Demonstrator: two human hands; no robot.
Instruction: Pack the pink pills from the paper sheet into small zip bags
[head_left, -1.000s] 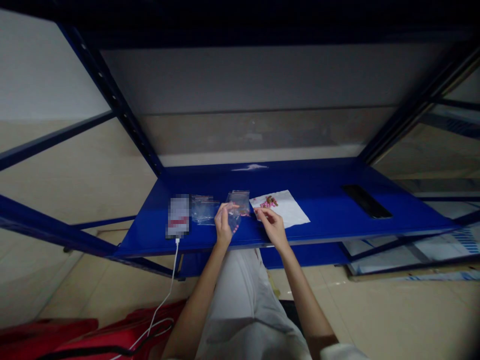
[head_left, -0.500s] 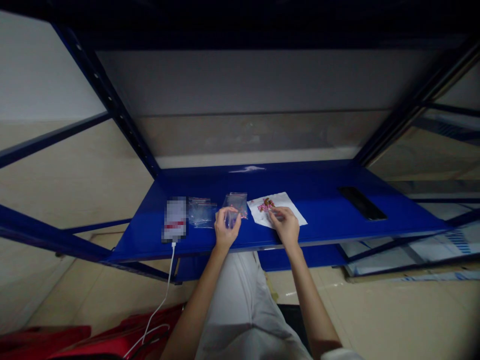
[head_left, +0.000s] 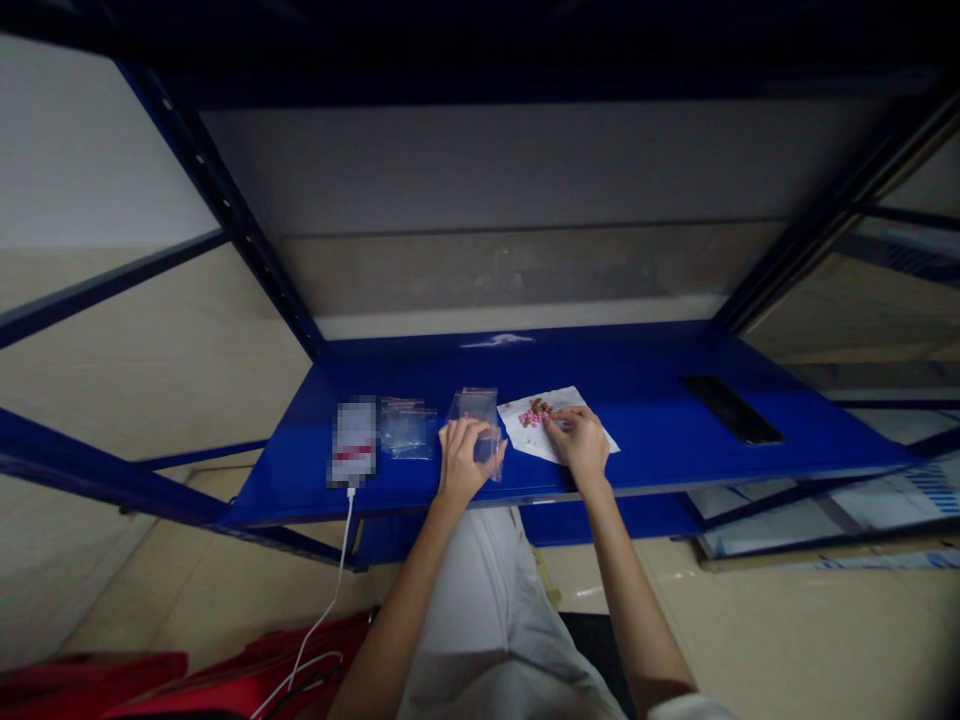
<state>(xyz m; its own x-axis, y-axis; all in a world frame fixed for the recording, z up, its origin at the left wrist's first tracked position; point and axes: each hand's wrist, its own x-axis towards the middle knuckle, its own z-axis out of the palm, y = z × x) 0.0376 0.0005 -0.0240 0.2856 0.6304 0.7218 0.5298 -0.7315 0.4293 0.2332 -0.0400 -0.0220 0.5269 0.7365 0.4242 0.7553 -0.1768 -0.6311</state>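
Observation:
My left hand point(head_left: 465, 458) is closed on a small clear zip bag point(head_left: 496, 455), held upright near the shelf's front edge. Just behind it, more clear bags point(head_left: 478, 398) with a few pink bits in them lie flat on the blue shelf. A sheet of white paper point(head_left: 559, 448) lies to the right, bearing a little heap of pink and brown beads point(head_left: 535, 413). At the heap's right side, my right hand point(head_left: 581, 440) has thumb and forefinger pinched together over the paper; whatever is between the fingertips is too small to make out.
Flat clear zip bags point(head_left: 407, 430) lie on the left of the blue shelf point(head_left: 637, 380), beside a blurred phone-like device point(head_left: 353, 440) with a white cable point(head_left: 341, 570). A black phone point(head_left: 731, 410) lies on the right. Blue posts point(head_left: 247, 240) frame the shelf.
My left hand has turned and shifted slightly right, bringing the clear bag upright at its fingertips. The right hand stays by the beads, its fingers pinched a little closer to the heap.

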